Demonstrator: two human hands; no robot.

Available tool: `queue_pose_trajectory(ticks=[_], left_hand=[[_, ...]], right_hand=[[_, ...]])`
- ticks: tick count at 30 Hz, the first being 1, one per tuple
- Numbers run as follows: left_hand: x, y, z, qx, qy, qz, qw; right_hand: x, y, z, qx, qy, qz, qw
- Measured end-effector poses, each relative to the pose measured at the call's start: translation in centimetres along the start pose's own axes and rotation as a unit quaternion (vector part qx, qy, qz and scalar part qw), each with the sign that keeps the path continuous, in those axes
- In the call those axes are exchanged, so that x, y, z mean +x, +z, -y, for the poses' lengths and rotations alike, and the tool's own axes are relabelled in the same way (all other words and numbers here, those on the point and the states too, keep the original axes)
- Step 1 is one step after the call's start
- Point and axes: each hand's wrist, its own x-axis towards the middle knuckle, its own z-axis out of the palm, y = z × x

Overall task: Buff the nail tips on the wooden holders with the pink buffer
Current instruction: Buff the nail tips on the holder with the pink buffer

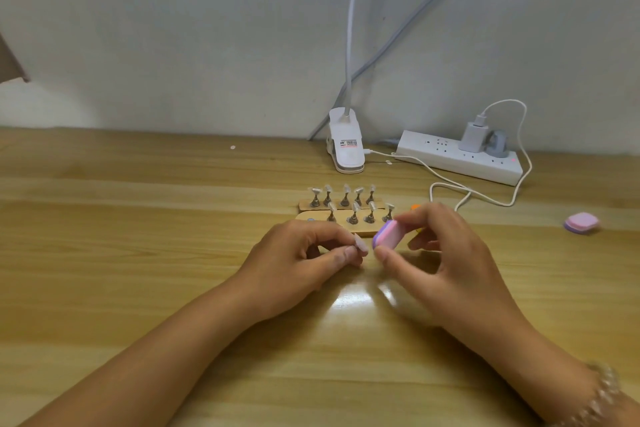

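Note:
Two wooden holders (313, 216) lie side by side in the middle of the table, each carrying a row of small metal stands topped with pale nail tips (346, 189). Just in front of them my left hand (304, 262) pinches one nail tip (361, 243) between thumb and fingers. My right hand (446, 263) grips the pink and purple buffer (387, 235) between thumb and fingertips. The buffer's white face is right beside the held tip.
A second pink buffer block (581, 222) lies at the far right of the wooden table (138, 218). A white clip lamp base (345, 146) and a white power strip (460, 156) with a charger and cable sit by the wall behind the holders.

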Motion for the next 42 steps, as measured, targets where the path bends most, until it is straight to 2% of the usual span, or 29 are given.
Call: queue_pose_trajectory(ticks=[3,7,11,15,19,24,26,30,35,39,42], left_hand=[[0.0,-0.1,-0.1,-0.003,0.000,-0.004,1.000],[0.1,0.0,-0.2,-0.005,-0.005,-0.003,1.000],[0.0,-0.1,-0.3,0.016,0.007,-0.001,1.000],[0.0,-0.1,-0.2,0.012,0.006,-0.002,1.000],[0.0,-0.1,-0.1,0.021,0.007,-0.001,1.000],[0.0,0.0,-0.2,0.007,0.006,0.002,1.000],[0.0,0.0,-0.2,0.011,0.007,-0.003,1.000],[0.0,0.0,-0.1,-0.014,0.002,-0.004,1.000],[0.1,0.0,-0.3,0.009,0.006,-0.010,1.000],[0.0,0.0,-0.2,0.021,0.010,-0.003,1.000],[0.1,0.1,-0.1,0.018,0.011,-0.004,1.000]], right_hand=[[0.0,-0.1,0.1,0.028,0.011,-0.014,0.999],[-0.5,0.5,1.1,-0.011,-0.077,0.062,0.995],[-0.2,0.1,0.4,-0.019,-0.040,0.027,0.999],[-0.6,0.4,1.1,-0.032,-0.096,0.071,0.992],[-0.2,0.1,0.5,-0.012,-0.042,0.036,0.998],[-0.7,0.3,1.4,-0.013,-0.091,0.077,0.993],[-0.4,0.3,1.1,-0.007,-0.064,0.063,0.996],[-0.1,-0.1,0.3,-0.016,-0.011,-0.016,1.000],[-0.5,0.3,1.3,-0.039,-0.081,0.066,0.994],[-0.3,0.0,0.9,-0.050,-0.068,0.035,0.996],[-0.7,0.4,1.4,-0.046,-0.110,0.075,0.990]])
